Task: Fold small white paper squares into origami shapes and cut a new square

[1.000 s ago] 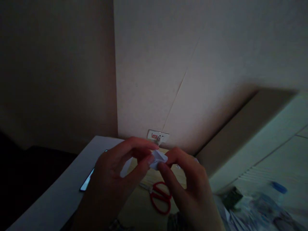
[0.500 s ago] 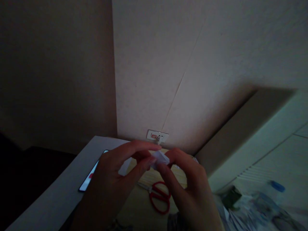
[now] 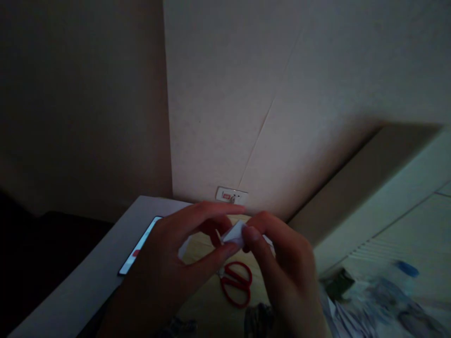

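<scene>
Left grip [image 3: 169, 258] has stretched its forefinger rightward, pinching folded paper [image 3: 233, 234] together with right grip [image 3: 287, 256].

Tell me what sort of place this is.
Probably a dim corner of a room, perhaps at home: two walls meet, one has a socket, and red-handled scissors lie on a wooden surface.
</scene>
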The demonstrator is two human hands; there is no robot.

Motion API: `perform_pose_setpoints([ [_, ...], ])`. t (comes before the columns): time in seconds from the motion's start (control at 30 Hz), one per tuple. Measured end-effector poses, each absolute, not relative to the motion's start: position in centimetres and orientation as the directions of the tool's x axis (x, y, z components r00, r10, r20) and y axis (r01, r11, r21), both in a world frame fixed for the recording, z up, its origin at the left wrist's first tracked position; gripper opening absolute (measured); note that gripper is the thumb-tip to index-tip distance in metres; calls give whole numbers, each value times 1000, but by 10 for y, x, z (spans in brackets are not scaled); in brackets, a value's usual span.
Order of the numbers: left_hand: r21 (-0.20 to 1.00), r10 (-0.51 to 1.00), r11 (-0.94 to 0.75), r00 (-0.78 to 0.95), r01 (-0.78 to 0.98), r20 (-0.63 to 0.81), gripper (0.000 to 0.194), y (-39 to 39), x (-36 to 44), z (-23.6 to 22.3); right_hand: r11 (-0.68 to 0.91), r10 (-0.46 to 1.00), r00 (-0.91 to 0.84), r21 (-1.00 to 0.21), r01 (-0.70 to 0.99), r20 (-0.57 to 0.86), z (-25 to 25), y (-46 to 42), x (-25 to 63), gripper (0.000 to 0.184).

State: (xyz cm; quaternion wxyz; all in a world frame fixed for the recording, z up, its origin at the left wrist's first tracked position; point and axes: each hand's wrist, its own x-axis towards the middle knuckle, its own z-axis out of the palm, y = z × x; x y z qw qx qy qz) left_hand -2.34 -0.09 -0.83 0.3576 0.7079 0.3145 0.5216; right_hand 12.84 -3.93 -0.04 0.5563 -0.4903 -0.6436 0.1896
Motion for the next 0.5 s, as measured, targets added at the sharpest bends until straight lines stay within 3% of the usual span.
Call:
perform_pose_setpoints([
  [0.17,883,854,-464,229,-71,467,29,-1,-21,-7,380,886,90,-824,420,454,0,-41,133,31],
  [0.3,905,893,-409,155,-117,423,28,-1,-22,-6,432,874,8,-784,446,486,-1,-41,132,30],
  [0.5,897,878,-428,186,-108,441,26,-2,-25,-2,377,887,92,-825,421,452,-3,-42,133,12],
])
